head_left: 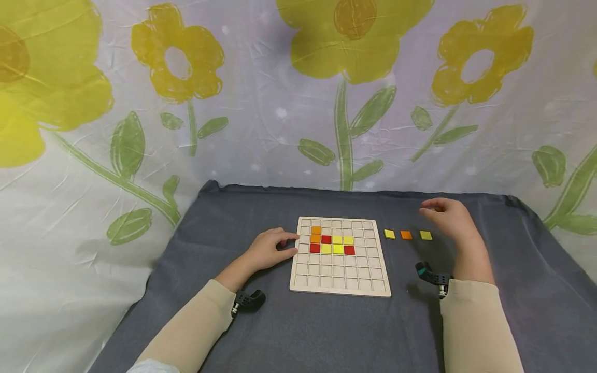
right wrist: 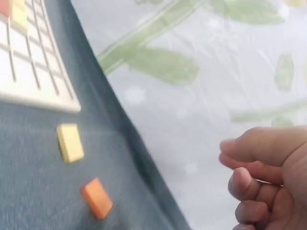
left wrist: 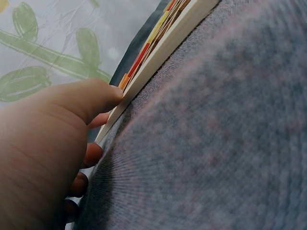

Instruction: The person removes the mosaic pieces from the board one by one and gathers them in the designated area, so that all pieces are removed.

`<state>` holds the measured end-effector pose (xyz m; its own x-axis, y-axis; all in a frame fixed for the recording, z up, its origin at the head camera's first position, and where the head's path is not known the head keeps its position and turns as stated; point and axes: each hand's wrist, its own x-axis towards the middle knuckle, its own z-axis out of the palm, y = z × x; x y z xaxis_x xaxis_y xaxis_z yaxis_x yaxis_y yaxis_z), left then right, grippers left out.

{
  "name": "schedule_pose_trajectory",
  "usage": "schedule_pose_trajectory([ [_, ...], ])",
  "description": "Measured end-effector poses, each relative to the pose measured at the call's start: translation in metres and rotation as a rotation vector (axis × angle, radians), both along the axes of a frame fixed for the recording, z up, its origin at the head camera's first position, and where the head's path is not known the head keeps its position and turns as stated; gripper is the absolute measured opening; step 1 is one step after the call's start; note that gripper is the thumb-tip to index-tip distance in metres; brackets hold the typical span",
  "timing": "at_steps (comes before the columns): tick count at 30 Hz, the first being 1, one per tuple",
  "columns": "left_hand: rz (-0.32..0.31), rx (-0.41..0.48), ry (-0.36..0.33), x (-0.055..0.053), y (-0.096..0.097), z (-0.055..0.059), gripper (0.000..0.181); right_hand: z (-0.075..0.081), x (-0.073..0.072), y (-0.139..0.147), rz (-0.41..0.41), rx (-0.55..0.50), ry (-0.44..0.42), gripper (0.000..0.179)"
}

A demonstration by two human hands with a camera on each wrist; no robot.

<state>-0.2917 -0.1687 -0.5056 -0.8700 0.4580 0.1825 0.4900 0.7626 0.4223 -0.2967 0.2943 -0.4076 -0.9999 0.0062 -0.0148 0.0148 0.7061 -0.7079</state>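
Note:
A light wooden grid board (head_left: 340,287) lies on the dark cloth. Several red, orange and yellow square tiles (head_left: 338,248) sit in its cells, left of centre and toward the back. My left hand (head_left: 266,249) is at the board's left edge, thumb and index finger spread apart, fingertips right at the rim. In the left wrist view the thumb (left wrist: 103,93) touches the board's side (left wrist: 148,69). My right hand (head_left: 450,220) is raised above the cloth, right of the loose tiles, fingers loosely bent. Nothing shows between its thumb and fingers in the right wrist view.
Right of the board, a yellow tile (head_left: 389,234), an orange tile (head_left: 406,235) and another yellow tile (head_left: 425,235) lie in a row on the dark cloth (head_left: 345,331). Behind the table hangs a pale curtain (head_left: 261,129) printed with yellow flowers.

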Motion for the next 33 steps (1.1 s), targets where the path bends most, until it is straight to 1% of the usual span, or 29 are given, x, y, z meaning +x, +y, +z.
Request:
schedule_pose_trajectory([
  [6, -0.001, 0.003, 0.004, 0.0, -0.001, 0.0, 0.04, 0.011, 0.001, -0.016, -0.003, -0.035, 0.105, 0.051],
  [10, -0.004, 0.01, 0.0, 0.0, -0.002, 0.0, 0.04, 0.018, 0.0, -0.03, 0.007, -0.042, 0.151, 0.051],
  [15, -0.007, 0.013, -0.008, 0.0, -0.002, -0.002, 0.041, 0.024, -0.001, -0.044, 0.018, -0.057, 0.177, 0.056],
  [20, -0.019, 0.013, 0.009, -0.001, -0.001, -0.003, 0.04, 0.029, -0.002, -0.055, 0.061, -0.08, 0.175, 0.055],
  [24, -0.025, 0.015, 0.016, -0.002, -0.001, -0.003, 0.04, 0.032, -0.003, -0.065, 0.098, -0.079, 0.165, 0.052],
  [28, -0.024, 0.012, 0.011, -0.002, -0.002, -0.003, 0.04, 0.029, -0.005, -0.078, 0.125, -0.08, 0.171, 0.049],
  [33, -0.025, 0.013, 0.011, -0.002, -0.002, -0.003, 0.04, 0.021, -0.008, -0.097, 0.15, -0.075, 0.179, 0.046],
])
